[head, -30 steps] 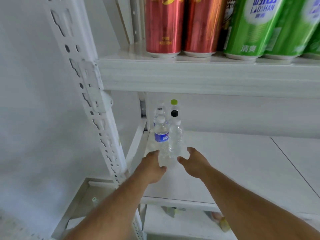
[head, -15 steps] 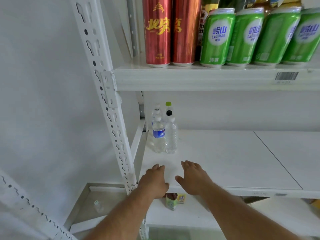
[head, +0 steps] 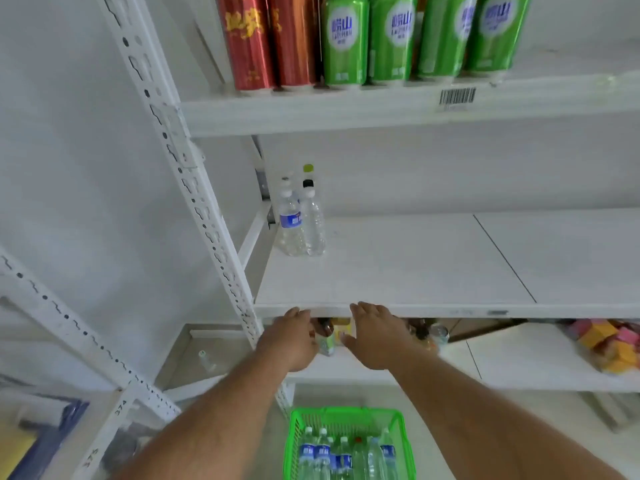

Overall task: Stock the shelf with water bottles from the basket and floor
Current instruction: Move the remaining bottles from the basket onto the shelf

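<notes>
Several clear water bottles [head: 300, 223] stand in a tight group at the back left of the white middle shelf [head: 398, 271]; the front left one has a blue label. My left hand [head: 289, 337] and my right hand [head: 375, 336] hover just below the shelf's front edge, fingers relaxed, holding nothing. On the floor below stands a green basket [head: 348, 419] with several more water bottles [head: 341, 455] upright in it.
Red cans [head: 266, 39] and green cans [head: 415, 36] line the upper shelf. A white perforated upright [head: 194, 188] rises at the left. The lower shelf holds small cartons [head: 329, 336] and coloured packets [head: 609, 344]. One small bottle [head: 206, 360] stands on the floor left.
Both hands have let go of the front two bottles and drawn back from them to the shelf's front edge. The view has pulled back and the green basket has come into sight.
</notes>
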Available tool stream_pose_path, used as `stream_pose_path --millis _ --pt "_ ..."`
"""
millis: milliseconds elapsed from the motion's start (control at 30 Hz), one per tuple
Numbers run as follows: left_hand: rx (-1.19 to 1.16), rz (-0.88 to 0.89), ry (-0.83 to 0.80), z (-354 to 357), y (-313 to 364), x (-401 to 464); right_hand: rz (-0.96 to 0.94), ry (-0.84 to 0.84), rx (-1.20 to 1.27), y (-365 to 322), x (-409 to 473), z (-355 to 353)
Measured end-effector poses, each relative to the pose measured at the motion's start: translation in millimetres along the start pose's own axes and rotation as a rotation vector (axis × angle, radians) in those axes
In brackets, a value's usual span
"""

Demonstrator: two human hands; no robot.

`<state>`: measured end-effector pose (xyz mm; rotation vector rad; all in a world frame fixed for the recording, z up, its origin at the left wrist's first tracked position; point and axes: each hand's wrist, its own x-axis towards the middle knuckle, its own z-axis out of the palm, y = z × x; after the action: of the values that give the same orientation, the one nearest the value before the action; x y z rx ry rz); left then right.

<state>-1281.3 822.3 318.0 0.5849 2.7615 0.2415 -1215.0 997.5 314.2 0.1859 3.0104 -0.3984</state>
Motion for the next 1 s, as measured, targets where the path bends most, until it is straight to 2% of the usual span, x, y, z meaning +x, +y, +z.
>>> stream_pose_path --millis 200,433,600,800,1000 --pt "0.018 -0.040 -0.118 55.3 -2.1 -36.1 0.043 -0.126 0.005 15.6 -45.3 46.4" --pt "-0.074 -0.078 -0.233 123.2 -26.3 -53.1 0.133 -0.284 0.065 22.0 -73.3 106.0" --pt "-0.162 -0.123 -0.342 170.4 -65.8 -42.8 0.218 -0.398 0.103 8.2 -67.8 155.8" --pt "-0.335 -0.261 -0.471 231.0 -119.6 -18.0 0.332 -0.518 0.171 -12.3 -48.7 228.2" --pt "-0.513 -0.370 -0.476 291.8 -152.3 19.6 0.404 -0.551 0.223 -5.5 -19.7 294.9"
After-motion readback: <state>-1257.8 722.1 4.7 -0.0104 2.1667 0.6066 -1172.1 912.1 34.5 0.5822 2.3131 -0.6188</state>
